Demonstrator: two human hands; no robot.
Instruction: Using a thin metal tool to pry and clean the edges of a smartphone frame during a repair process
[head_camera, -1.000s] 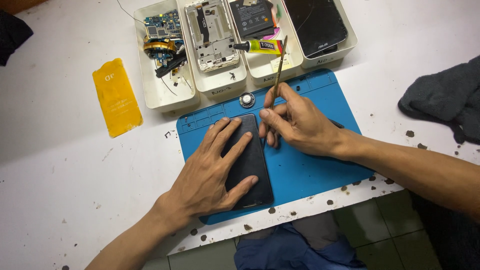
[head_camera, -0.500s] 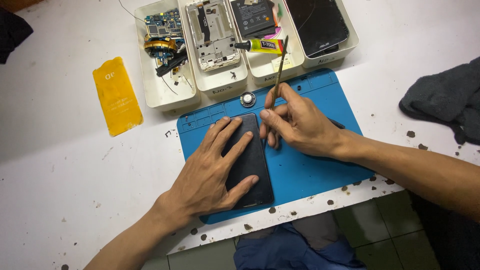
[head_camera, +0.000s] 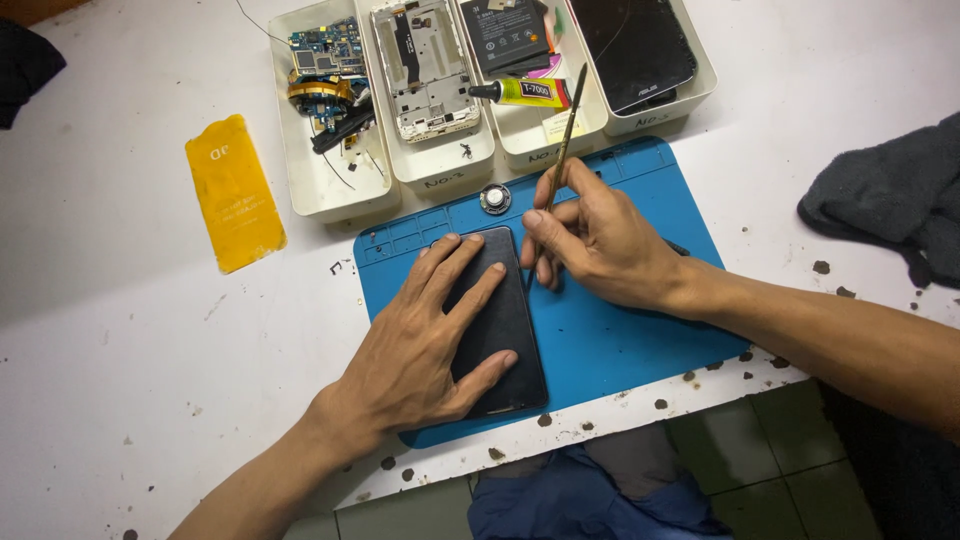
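Observation:
A black phone (head_camera: 505, 325) lies lengthwise on a blue work mat (head_camera: 610, 330). My left hand (head_camera: 425, 345) presses flat on top of it, fingers spread over its back. My right hand (head_camera: 595, 240) pinches a thin stick-like tool (head_camera: 562, 140), held like a pen, with its lower end at the phone's upper right edge. The tool's top end leans out over the white trays.
Several white trays (head_camera: 345, 195) behind the mat hold a circuit board, a phone frame, a battery with a glue tube (head_camera: 525, 93), and a black screen. A small round metal part (head_camera: 495, 198) sits on the mat. A yellow packet (head_camera: 233, 192) lies left, a grey cloth (head_camera: 890, 200) right.

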